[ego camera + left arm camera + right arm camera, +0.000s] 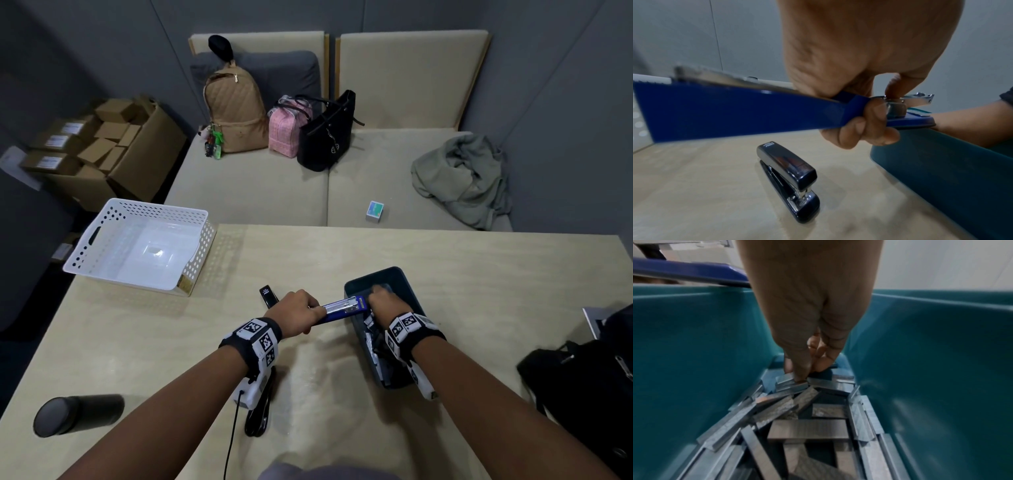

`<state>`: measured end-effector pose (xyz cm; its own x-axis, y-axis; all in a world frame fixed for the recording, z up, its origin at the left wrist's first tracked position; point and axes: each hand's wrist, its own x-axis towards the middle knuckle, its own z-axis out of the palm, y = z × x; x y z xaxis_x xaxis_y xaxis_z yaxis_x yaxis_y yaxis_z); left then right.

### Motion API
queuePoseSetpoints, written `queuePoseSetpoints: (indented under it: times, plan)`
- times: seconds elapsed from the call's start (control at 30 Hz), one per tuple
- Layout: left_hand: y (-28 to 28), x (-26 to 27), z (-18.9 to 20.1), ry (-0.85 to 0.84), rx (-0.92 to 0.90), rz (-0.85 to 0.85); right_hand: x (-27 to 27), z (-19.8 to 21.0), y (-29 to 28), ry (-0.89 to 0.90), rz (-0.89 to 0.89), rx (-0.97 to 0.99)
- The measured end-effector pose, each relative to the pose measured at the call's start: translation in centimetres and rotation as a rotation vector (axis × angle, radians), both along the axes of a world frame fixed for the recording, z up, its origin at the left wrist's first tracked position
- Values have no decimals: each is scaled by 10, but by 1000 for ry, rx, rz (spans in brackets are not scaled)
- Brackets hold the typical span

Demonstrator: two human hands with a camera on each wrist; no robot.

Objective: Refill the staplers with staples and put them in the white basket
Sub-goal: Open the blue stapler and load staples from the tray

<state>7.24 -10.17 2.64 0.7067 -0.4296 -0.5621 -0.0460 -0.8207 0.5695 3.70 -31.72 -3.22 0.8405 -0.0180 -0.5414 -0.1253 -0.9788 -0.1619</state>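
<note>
The left hand [295, 312] holds a blue stapler [342, 308] with its fingers [865, 129] curled around the hinge end, and the stapler is swung open, so that its metal channel shows. The front end of this stapler reaches over the near-left rim of the dark teal bin [404, 284], which stands on the light wooden table [479, 274]. The right hand [383, 301] is down inside the bin, and its fingertips [799, 374] are pressed together on a strip of staples [791, 382] at the far end of the bin; whether the strip is already lifted cannot be told. Many more staple strips [807, 430] lie in a loose heap on the bin's floor. A black stapler [791, 178] lies closed on the table just left of the bin, under the blue stapler. Another black stapler [258, 407] lies left of the bin too, nearer to the person and partly hidden by the left wrist. The white basket [102, 219] stands well to the far left of the bin, at the table's corner.
</note>
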Motion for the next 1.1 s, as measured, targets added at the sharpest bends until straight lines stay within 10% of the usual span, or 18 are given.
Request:
queuePoseSetpoints:
  times: [0.53, 1.1]
  plan:
    - [-6, -3, 3, -5, 14, -14, -16, 4, -10, 40, 49, 56]
    - [-10, -17, 16, -51, 31, -107, -35, 63, -38, -299, -465, 867]
